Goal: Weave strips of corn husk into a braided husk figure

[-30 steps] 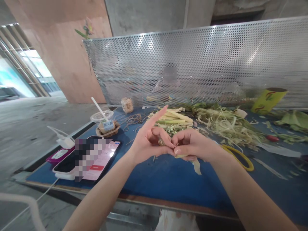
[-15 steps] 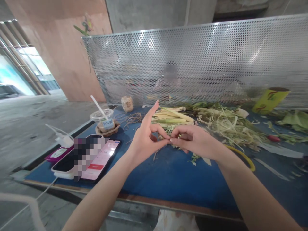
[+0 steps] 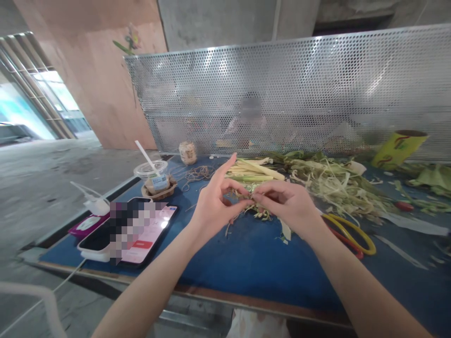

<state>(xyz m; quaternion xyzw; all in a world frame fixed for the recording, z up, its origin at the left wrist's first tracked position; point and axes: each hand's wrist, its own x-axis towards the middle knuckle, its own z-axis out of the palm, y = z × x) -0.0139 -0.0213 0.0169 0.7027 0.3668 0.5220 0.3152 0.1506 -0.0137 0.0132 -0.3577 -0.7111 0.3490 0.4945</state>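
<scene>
My left hand (image 3: 219, 201) is over the blue table (image 3: 225, 267), its index finger raised and its thumb and another finger pinched. My right hand (image 3: 283, 202) pinches too, its fingertips meeting those of the left. Whatever lies between the fingertips is too small to make out. Just behind the hands is a bundle of pale green stalks (image 3: 259, 170). Small green sprigs (image 3: 262, 213) show beneath and between the fingers. A heap of leaves and husks (image 3: 338, 183) spreads to the right.
Two phones (image 3: 151, 239), a purple item (image 3: 86, 224) and a lidded cup (image 3: 155, 176) stand left. Twine (image 3: 197, 173) lies behind. Yellow-handled scissors (image 3: 362, 237) and a yellow tube (image 3: 400, 150) are right. A perforated metal panel (image 3: 282, 94) rises at the back.
The pinched fingertips have risen slightly. My right hand has shifted a little left and turned, uncovering more of the sprigs and a red part beside the yellow handle.
</scene>
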